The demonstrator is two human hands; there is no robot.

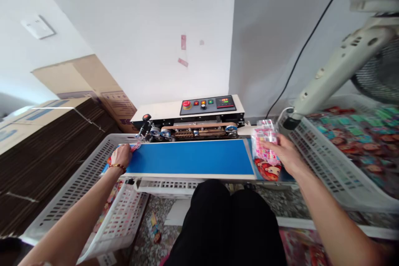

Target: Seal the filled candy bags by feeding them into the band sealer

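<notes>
At the left end of the blue conveyor belt [190, 158], my left hand [121, 156] is closed on a small plastic packet [136, 146]. The hand covers most of it, and only a pinkish clear end shows. My right hand [288, 156] grips a clear packet with pink print and a red cartoon figure [267, 153] beyond the belt's right end. Another packet seems to lie behind it, partly hidden. Along the belt's far side stands a band sealing machine [187, 118] with rollers, a red knob and a lit display.
A white basket full of packets [358, 141] stands at the right, beneath a fan [380, 70]. White baskets [124, 216] and stacked flat cardboard [46, 153] are at the left. A packet [154, 226] lies on the speckled floor. A black cable [299, 54] hangs along the wall.
</notes>
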